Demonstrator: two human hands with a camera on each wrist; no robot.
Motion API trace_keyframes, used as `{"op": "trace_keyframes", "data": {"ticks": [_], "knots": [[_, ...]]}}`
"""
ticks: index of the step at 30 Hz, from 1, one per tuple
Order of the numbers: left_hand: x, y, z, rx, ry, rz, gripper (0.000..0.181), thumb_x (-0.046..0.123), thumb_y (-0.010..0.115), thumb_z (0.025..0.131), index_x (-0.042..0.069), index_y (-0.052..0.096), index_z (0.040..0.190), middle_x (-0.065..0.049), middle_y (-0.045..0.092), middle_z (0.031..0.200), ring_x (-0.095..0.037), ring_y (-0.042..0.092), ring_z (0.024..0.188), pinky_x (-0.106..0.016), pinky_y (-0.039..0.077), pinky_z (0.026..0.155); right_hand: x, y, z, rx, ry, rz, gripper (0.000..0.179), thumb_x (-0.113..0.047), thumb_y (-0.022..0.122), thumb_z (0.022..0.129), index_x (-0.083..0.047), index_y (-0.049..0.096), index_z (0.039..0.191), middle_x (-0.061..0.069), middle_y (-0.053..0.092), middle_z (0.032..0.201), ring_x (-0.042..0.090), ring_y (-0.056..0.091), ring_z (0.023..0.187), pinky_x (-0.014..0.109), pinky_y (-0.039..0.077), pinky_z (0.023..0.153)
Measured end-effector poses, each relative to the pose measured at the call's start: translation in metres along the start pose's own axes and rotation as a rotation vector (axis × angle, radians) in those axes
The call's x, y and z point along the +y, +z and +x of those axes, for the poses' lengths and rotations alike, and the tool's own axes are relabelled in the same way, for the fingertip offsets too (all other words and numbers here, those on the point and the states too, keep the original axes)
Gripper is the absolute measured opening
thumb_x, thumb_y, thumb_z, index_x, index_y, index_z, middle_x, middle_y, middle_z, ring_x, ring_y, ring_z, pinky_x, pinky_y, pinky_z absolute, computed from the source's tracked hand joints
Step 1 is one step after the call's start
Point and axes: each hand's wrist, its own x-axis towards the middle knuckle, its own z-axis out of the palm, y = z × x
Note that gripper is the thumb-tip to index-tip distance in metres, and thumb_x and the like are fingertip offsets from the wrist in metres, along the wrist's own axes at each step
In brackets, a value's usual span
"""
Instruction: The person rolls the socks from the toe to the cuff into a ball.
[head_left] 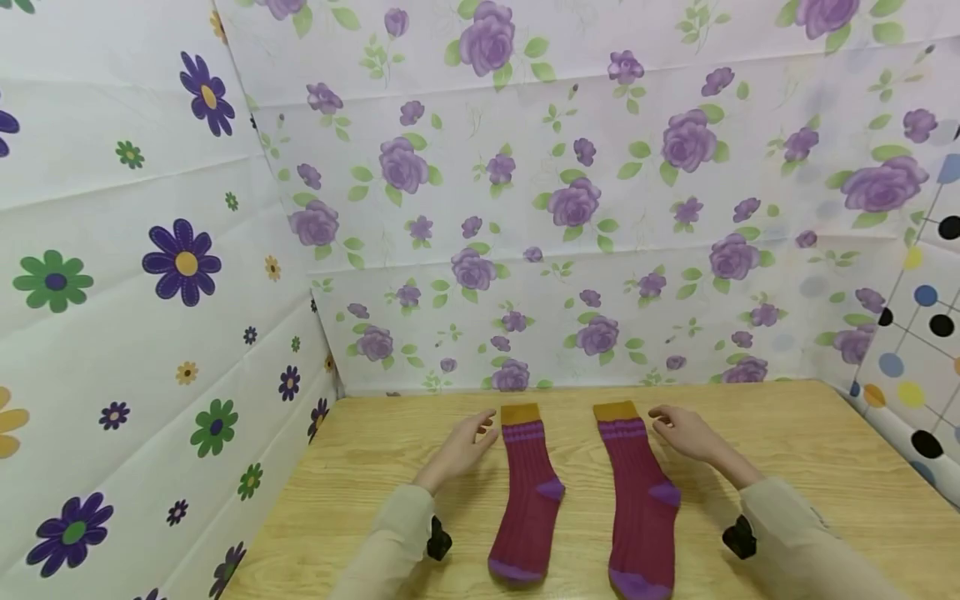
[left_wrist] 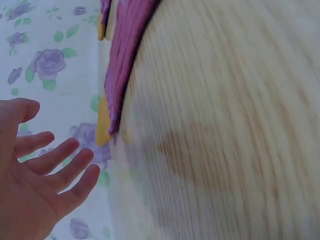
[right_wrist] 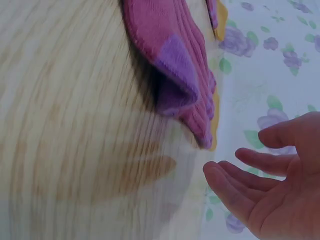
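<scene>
White cloth printed with purple roses (head_left: 525, 100) hangs behind a pale wood-grain table (head_left: 356, 467). Beside one maroon ribbed knit sock with ochre cuff and purple heel and toe (head_left: 528, 492), the left hand (head_left: 461, 446) is loosely curled, empty; the right hand (head_left: 686, 433), likewise relaxed and empty, is beside the matching second sock (head_left: 637, 483). Both cuffs lie near the table's far edge.

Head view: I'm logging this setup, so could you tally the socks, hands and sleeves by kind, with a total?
Left sock and right sock: 2
Left hand and right hand: 2
Left sleeve and right sleeve: 2
Total: 6
</scene>
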Motion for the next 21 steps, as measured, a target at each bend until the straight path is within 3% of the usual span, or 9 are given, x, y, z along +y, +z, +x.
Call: {"op": "trace_keyframes", "data": {"ticks": [9, 14, 21], "knots": [[0.008, 0.006, 0.003, 0.018, -0.018, -0.148, 0.045, 0.022, 0.044, 0.104, -0.003, 0.043, 0.141, -0.025, 0.055, 0.132, -0.038, 0.056, 0.117, -0.051, 0.047, 0.096, -0.006, 0.001, 0.001, -0.021, 0.183, 0.236, 0.037, -0.006, 0.045, 0.098, 0.017, 0.050, 0.127, 0.037, 0.058, 0.113, 0.025, 0.064, 0.076, 0.035, 0.054, 0.062], [0.008, 0.012, 0.006, 0.007, -0.029, -0.245, 0.040, 0.014, 0.044, 0.104, -0.006, 0.045, 0.138, -0.028, 0.054, 0.131, -0.041, 0.057, 0.112, -0.050, 0.051, 0.089, -0.009, 0.003, 0.001, -0.023, 0.242, 0.314, 0.038, -0.005, 0.048, 0.097, 0.017, 0.049, 0.127, 0.036, 0.058, 0.114, 0.024, 0.066, 0.079, 0.036, 0.056, 0.064], [0.012, 0.016, 0.009, -0.033, -0.052, -0.395, 0.039, 0.013, 0.043, 0.104, -0.007, 0.046, 0.137, -0.029, 0.052, 0.132, -0.045, 0.054, 0.115, -0.056, 0.047, 0.095, -0.011, 0.007, 0.005, -0.016, 0.279, 0.351, 0.037, -0.003, 0.050, 0.094, 0.017, 0.051, 0.124, 0.033, 0.063, 0.107, 0.025, 0.067, 0.082, 0.037, 0.056, 0.064]]}}
